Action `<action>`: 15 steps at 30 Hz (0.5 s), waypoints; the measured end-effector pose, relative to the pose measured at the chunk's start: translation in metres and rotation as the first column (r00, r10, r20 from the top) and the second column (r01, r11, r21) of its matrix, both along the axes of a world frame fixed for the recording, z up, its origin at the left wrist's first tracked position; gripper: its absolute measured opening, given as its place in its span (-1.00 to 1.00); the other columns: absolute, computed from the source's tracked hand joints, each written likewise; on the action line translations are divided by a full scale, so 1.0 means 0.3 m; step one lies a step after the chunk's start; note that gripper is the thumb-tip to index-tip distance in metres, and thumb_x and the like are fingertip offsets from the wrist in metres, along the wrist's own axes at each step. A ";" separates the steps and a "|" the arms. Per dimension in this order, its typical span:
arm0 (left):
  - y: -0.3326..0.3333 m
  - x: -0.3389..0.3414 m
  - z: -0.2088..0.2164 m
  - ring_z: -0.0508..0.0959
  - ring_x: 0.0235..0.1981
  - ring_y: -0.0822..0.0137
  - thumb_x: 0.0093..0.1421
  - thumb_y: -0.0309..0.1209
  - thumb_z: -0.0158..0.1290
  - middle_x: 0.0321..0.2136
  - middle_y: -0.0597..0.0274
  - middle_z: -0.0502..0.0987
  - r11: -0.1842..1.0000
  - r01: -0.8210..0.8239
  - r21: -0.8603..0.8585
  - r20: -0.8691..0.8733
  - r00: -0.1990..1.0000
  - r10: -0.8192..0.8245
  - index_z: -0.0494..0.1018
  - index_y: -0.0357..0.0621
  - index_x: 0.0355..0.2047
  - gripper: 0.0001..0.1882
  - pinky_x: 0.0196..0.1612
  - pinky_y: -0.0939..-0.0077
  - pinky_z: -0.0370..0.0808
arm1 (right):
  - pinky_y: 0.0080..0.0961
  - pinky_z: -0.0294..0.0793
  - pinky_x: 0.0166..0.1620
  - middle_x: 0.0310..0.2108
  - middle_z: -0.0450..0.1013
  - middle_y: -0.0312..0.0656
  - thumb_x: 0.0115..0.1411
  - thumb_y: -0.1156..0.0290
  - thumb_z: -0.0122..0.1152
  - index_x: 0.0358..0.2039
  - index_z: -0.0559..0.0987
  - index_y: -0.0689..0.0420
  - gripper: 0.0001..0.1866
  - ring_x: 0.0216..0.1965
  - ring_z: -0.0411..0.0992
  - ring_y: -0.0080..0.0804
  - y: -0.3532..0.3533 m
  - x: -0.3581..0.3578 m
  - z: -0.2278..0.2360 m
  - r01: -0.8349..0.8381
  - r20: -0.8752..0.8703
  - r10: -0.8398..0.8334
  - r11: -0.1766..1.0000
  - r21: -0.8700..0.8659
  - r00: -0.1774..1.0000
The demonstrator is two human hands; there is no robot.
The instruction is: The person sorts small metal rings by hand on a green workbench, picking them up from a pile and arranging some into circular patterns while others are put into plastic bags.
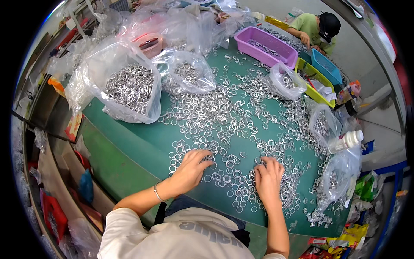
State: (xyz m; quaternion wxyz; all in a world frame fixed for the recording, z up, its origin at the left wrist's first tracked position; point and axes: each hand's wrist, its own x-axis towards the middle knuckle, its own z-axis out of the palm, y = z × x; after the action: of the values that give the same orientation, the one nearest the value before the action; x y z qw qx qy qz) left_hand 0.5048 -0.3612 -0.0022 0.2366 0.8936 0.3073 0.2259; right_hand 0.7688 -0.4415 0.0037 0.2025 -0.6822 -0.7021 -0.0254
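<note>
Many small silver metal rings (215, 112) lie spread over a green table (129, 142). My left hand (192, 166) rests palm down on the rings near the table's front, fingers spread and touching several of them. My right hand (268, 177) lies a little to the right, fingers curled down into a dense patch of rings. Whether either hand holds a ring between its fingers is hidden. A thin bracelet (158, 192) circles my left wrist.
Clear plastic bags of rings (129, 86) stand at the back left, more bags (286, 80) at the right. A purple tray (265, 45), a yellow tray (317, 84) and a blue tray (326, 65) sit at the back right, where another person (317, 28) works. A white bottle (347, 140) lies at right.
</note>
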 end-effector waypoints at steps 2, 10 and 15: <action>0.018 0.032 0.004 0.36 0.04 0.10 0.03 -0.64 0.04 0.01 0.08 0.38 1.000 0.007 0.019 0.016 1.000 -0.008 0.45 -0.18 -0.09 -0.62 0.08 0.17 0.25 | -0.17 0.20 0.08 -0.12 0.40 -0.09 -0.01 0.57 0.24 -0.29 0.55 0.21 -0.79 0.01 0.31 -0.10 0.007 -0.003 0.007 0.020 -0.087 -0.020 1.000 0.001 0.996; 0.100 0.168 -0.049 0.36 -0.14 0.19 0.07 -0.50 0.14 -0.17 0.18 0.38 0.983 0.112 0.143 -0.159 0.983 -0.089 0.46 -0.16 -0.15 -0.70 -0.12 0.31 0.24 | -0.22 0.24 0.02 -0.15 0.40 -0.11 -0.01 0.57 0.24 -0.26 0.55 0.21 -0.76 -0.06 0.33 -0.13 0.140 -0.066 -0.029 -0.133 -0.089 0.134 0.991 0.021 0.987; 0.074 0.119 -0.044 0.36 -0.12 0.18 0.07 -0.50 0.14 -0.17 0.17 0.38 0.991 0.087 0.105 -0.149 0.986 -0.071 0.46 -0.16 -0.20 -0.75 -0.11 0.29 0.24 | -0.20 0.23 0.00 -0.19 0.40 -0.14 0.00 0.55 0.25 -0.32 0.56 0.21 -0.82 -0.07 0.31 -0.18 0.144 -0.080 -0.008 -0.156 -0.205 0.157 0.987 0.022 0.966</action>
State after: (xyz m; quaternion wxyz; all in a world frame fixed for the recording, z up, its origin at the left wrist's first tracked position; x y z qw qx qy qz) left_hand 0.5404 -0.3389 -0.0154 0.1723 0.9309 0.2751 0.1674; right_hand 0.7449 -0.3982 0.0015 0.2775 -0.6229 -0.7290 0.0596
